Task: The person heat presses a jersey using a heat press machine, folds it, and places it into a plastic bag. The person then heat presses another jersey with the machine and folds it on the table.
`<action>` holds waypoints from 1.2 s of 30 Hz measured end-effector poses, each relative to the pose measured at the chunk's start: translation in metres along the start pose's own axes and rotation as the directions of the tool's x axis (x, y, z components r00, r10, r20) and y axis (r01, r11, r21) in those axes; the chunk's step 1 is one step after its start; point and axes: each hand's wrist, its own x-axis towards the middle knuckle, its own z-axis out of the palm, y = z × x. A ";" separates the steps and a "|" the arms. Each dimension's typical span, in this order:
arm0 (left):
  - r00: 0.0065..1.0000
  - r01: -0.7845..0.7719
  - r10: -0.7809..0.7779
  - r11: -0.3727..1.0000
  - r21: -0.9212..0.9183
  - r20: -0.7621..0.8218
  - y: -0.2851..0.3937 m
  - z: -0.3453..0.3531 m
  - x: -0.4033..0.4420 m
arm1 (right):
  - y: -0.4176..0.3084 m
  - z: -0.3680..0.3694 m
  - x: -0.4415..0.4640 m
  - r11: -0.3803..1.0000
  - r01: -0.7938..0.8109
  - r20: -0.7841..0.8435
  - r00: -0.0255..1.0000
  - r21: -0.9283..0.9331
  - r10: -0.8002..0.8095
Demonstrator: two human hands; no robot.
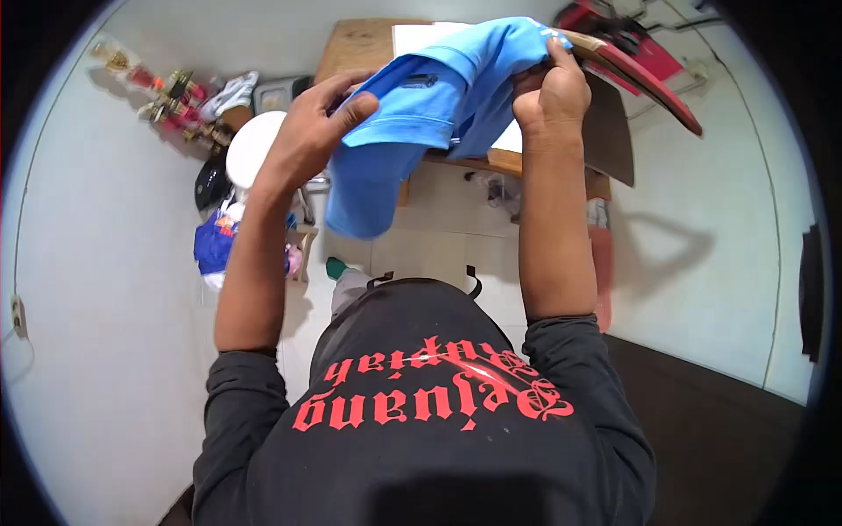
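A light blue shirt [421,101] hangs bunched in the air between my hands, above the near edge of a wooden table. One part of it, perhaps a sleeve, droops lower on the left. My left hand [316,123] is at the shirt's left edge, thumb along the front and fingers partly hidden behind the cloth. My right hand [553,92] pinches the upper right end between thumb and fingers, near a small white print. A small dark mark shows on the cloth between the hands.
The wooden table [355,48] stands ahead with white sheets on it. A curved red-brown piece [645,79] juts out past my right hand. On the left are a white round stool top [259,149], trophies [180,110] and a blue cloth bundle [215,250]. White walls close in both sides.
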 end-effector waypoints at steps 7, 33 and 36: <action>0.994 -0.077 0.058 0.975 0.208 0.098 0.072 0.027 0.073 | -0.061 -0.057 -0.011 0.827 0.113 0.061 0.994 -0.551 -0.095; 0.836 -0.408 0.339 0.910 0.075 0.431 0.087 0.177 0.263 | -0.092 -0.170 0.004 0.394 0.020 -0.104 0.951 -0.919 -0.292; 0.719 -0.574 0.351 0.787 0.228 0.599 0.090 0.156 0.272 | -0.141 -0.214 0.046 0.416 0.375 0.155 0.867 -0.828 -0.473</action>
